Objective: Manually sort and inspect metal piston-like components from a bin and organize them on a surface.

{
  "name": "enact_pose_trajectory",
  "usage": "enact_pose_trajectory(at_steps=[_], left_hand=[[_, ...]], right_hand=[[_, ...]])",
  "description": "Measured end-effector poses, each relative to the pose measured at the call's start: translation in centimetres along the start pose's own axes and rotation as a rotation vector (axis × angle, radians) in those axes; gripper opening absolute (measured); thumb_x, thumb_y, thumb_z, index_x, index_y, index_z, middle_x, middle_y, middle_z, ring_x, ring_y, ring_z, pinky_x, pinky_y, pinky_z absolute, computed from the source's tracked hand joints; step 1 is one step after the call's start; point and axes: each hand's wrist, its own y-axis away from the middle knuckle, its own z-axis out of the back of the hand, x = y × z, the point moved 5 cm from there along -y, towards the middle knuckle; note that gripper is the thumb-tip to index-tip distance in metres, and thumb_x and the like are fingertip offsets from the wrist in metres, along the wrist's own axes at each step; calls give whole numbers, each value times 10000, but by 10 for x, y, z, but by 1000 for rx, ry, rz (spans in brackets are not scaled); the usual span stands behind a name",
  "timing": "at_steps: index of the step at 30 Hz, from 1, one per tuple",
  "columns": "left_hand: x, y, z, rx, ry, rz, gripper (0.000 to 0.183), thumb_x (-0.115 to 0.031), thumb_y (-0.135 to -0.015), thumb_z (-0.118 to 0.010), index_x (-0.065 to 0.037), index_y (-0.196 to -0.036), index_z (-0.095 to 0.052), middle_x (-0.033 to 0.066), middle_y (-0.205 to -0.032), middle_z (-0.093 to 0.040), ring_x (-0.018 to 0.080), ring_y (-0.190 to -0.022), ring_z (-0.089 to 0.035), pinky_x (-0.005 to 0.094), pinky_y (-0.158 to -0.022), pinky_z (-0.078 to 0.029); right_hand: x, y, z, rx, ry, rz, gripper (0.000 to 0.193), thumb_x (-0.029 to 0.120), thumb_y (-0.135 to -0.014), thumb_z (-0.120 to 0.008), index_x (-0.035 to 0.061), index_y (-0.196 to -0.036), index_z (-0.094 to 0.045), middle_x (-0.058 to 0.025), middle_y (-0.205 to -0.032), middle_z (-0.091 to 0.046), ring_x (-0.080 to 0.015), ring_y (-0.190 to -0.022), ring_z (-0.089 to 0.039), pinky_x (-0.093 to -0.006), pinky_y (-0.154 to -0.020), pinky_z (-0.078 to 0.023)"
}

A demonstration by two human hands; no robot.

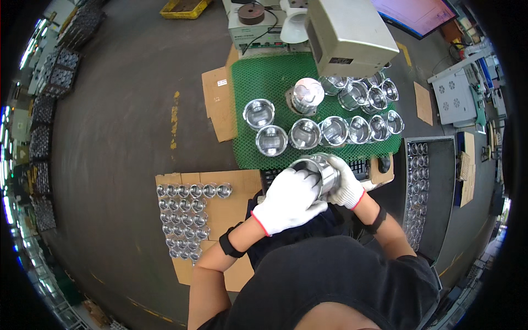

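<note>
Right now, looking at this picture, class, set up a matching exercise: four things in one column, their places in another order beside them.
1 green mat
2 held metal piston
3 small pistons in rows
4 yellow tray

A on cardboard, person's left
B top edge, on the floor
C between both gloved hands
D under the open pistons on the bench

Pairs: 1-D, 2-C, 3-A, 4-B

**Bright metal, knit cloth, matt mesh**

The round silver metal piston [319,170] is polished and glossy, held between the white knitted cloth glove on the left hand [289,201] and the right hand [346,184]. The green plastic mesh mat [258,77] looks rough and matt. The brown cardboard sheet [236,206] is dull paper.
</note>
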Motion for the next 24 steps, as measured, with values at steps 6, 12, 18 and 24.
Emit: enact_pose_trajectory(at_steps=[6, 12, 18, 24], left_hand=[[125, -84, -26, -114, -223, 428, 547, -517, -769, -709, -135, -1158, -673, 131, -1136, -637, 289, -1068, -606, 444, -862, -507], [226, -130, -120, -18, -248, 643, 727, -461, -689, -825, -91, -1252, -551, 187, -1256, -503, 335, -1018, -584, 427, -866, -524], [233, -103, -67, -340, 260, 890, 778, -414, -720, -810, -78, -1362, -529, 286, -1131, -606, 439, -1025, -646, 470, -907, -544], [177, 0, 11, -680, 712, 817, 908, -272, -692, -870, 36, -1428, -436, 160, -1187, -625, 245, -1083, -612, 343, -955, -499]], right_hand=[[46, 13, 119, -267, -152, 247, 417, 243, -885, -671, 132, -1275, -573, -90, -1173, -673, -296, -1066, -661, -547, -930, -554], [98, 18, 124, -243, -76, 398, 498, 183, -915, -648, 145, -1391, -506, -56, -1215, -663, -214, -1066, -677, -414, -895, -589], [173, -41, 53, -158, 361, 676, 657, 165, -915, -679, 64, -1478, -357, -100, -1308, -588, -216, -1175, -607, -385, -973, -520], [191, -109, -22, -588, 1865, 910, 563, 639, -799, -655, 131, -1032, -726, -86, -902, -740, -264, -819, -716, -387, -727, -568]])
